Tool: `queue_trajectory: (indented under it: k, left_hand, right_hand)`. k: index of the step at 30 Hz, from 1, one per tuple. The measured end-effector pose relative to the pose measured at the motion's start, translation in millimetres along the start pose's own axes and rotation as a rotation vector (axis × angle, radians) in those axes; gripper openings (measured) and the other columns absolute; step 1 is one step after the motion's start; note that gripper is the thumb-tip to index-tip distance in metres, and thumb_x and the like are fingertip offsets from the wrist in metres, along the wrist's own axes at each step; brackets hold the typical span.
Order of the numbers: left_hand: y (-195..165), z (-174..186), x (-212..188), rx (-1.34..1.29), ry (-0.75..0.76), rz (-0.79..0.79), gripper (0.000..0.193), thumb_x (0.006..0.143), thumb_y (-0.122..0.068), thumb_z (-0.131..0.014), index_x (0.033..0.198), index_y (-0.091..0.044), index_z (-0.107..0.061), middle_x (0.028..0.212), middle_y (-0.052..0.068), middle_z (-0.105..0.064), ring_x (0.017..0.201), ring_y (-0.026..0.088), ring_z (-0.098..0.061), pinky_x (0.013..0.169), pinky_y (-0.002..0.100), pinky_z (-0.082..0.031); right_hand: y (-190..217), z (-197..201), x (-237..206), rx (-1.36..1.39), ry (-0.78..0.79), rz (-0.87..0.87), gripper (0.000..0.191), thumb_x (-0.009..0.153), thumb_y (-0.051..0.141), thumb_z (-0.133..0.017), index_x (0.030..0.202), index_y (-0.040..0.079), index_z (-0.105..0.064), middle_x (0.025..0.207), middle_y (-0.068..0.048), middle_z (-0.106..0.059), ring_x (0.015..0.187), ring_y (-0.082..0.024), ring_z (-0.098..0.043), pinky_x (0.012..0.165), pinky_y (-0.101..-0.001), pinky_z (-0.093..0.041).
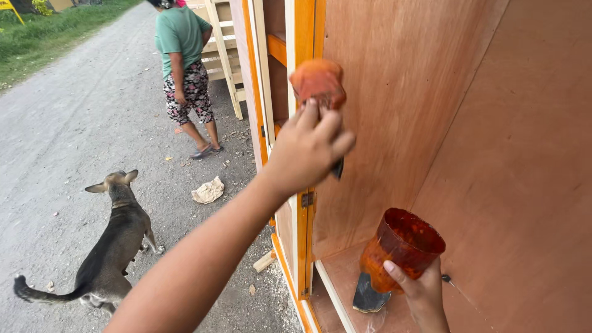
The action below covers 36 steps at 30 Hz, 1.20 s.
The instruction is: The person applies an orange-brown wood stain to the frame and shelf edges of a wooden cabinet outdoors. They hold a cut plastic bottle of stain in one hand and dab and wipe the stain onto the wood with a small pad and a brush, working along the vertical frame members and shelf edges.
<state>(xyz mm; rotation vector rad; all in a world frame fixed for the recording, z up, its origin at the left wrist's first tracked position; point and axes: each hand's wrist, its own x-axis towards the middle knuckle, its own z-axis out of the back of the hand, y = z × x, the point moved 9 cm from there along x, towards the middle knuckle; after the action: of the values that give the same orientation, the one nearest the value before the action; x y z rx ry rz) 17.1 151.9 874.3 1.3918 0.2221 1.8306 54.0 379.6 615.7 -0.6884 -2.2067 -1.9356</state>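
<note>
1. Gripping a stain-soaked orange rag [317, 81], the left hand [306, 150] has its fingers curled shut around the lower end of it. The wadded top of the rag is pressed against the plywood side panel [394, 111] inside a wooden cabinet [524, 185]. Something dark pokes out under the hand, can't tell what it is.
2. Right hand [424, 297] sits low in the view, wrapped around a cut-off plastic cup [401, 248] from below, thumb up on the front of it. The cup is smeared all over with orange-red stain and tilted so the open mouth faces the camera. It's held just above the cabinet's bottom shelf, well below the rag.
3. A dark scrap [369, 297] lies on the shelf right under the cup, beside a bit of clear plastic.
4. The cabinet's front frame [303, 185] already looks bright orange, with a small metal hinge [306, 199] on it. The inside panels are a duller reddish brown.
5. Out on the gravel road [74, 123], a grey-brown dog [114, 246] stands facing away, near a crumpled rag [208, 190] on the ground.
6. Further back, a person in a green shirt [184, 68] and patterned shorts stands next to unfinished wooden frames [222, 55]. Grass [43, 37] runs along the far side of the road.
</note>
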Motion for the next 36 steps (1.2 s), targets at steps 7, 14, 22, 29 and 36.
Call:
queue_trajectory:
  k: [7, 14, 22, 29, 36]
  left_hand:
    - [-75, -54, -66, 0.035, 0.072, -0.027, 0.017, 0.085, -0.021, -0.062, 0.091, -0.006, -0.06, 0.097, 0.023, -0.058, 0.093, 0.047, -0.065, 0.087, 0.061, -0.056]
    - [-190, -142, -243, -0.127, 0.276, -0.007, 0.018, 0.081, -0.02, -0.063, 0.09, -0.004, -0.061, 0.092, 0.022, -0.058, 0.093, 0.048, -0.066, 0.088, 0.063, -0.055]
    - [-282, -207, -372, -0.156, 0.265, 0.004, 0.019, 0.083, -0.022, -0.061, 0.091, -0.005, -0.063, 0.093, 0.023, -0.059, 0.09, 0.047, -0.064, 0.086, 0.06, -0.055]
    - [-342, -246, -464, -0.285, 0.356, 0.05, 0.017, 0.085, -0.022, -0.061, 0.093, -0.007, -0.061, 0.094, 0.02, -0.06, 0.093, 0.046, -0.067, 0.086, 0.058, -0.058]
    - [-388, -288, -532, -0.303, 0.386, 0.076, 0.016, 0.087, -0.022, -0.059, 0.093, -0.008, -0.06, 0.095, 0.02, -0.059, 0.095, 0.047, -0.067, 0.091, 0.06, -0.058]
  right_hand:
    - [-57, -9, -49, 0.008, -0.033, -0.046, 0.089, 0.067, 0.012, -0.086, 0.143, 0.001, -0.041, 0.13, -0.016, -0.062, 0.117, -0.025, -0.064, 0.099, -0.0414, -0.053]
    - [-168, -10, -128, 0.047, -0.013, -0.096, 0.096, 0.066, 0.006, -0.085, 0.147, -0.001, -0.034, 0.136, -0.02, -0.058, 0.125, -0.03, -0.06, 0.106, -0.0454, -0.048]
    - [-290, 15, -207, -0.089, -0.018, -0.126, 0.101, 0.063, 0.006, -0.085, 0.149, -0.001, -0.031, 0.138, -0.024, -0.057, 0.128, -0.033, -0.059, 0.108, -0.0476, -0.046]
    - [-347, 7, -243, -0.11, 0.169, -0.075, 0.099, 0.067, 0.01, -0.087, 0.148, -0.004, -0.031, 0.135, -0.023, -0.058, 0.126, -0.031, -0.06, 0.107, -0.0466, -0.047]
    - [-412, 7, -260, -0.183, 0.086, -0.201, 0.104, 0.064, 0.017, -0.09, 0.146, -0.005, -0.032, 0.136, -0.021, -0.058, 0.125, -0.028, -0.061, 0.104, -0.0426, -0.051]
